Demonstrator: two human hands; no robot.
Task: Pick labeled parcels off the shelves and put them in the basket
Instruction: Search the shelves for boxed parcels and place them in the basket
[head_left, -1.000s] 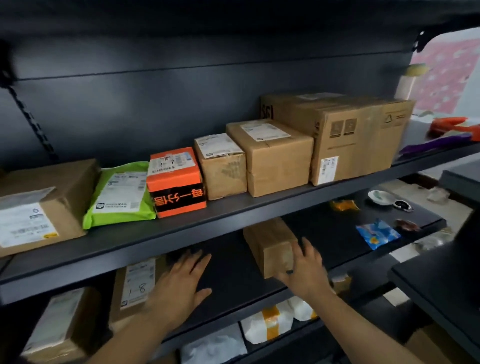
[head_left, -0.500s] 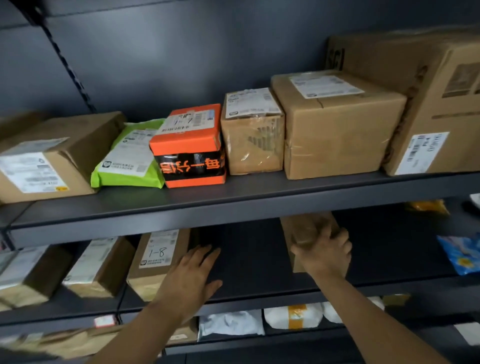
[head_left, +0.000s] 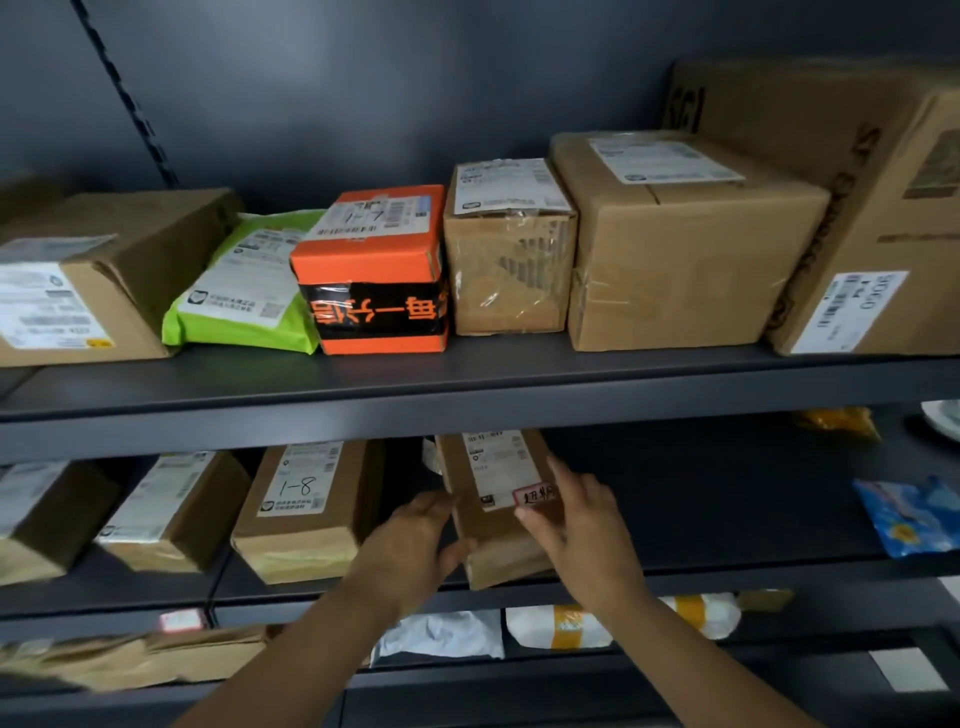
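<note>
A brown cardboard parcel (head_left: 493, 499) with a white shipping label and a small pink tag lies on the middle shelf (head_left: 727, 577). My left hand (head_left: 415, 545) grips its left side and front corner. My right hand (head_left: 582, 525) holds its right side, thumb on the top by the pink tag. The parcel's front end reaches the shelf edge. No basket is in view.
Left on the same shelf lie three brown parcels, one marked 1-8 (head_left: 306, 509). The upper shelf (head_left: 467, 400) carries several boxes, an orange-black box (head_left: 374, 275) and a green bag (head_left: 244, 286). A blue packet (head_left: 909, 514) lies at right. White and yellow bags fill the lower shelf.
My left hand has moved right from the shelf edge onto the parcel. The parcel has been turned label-up and drawn toward the shelf front between both hands. The view has come closer.
</note>
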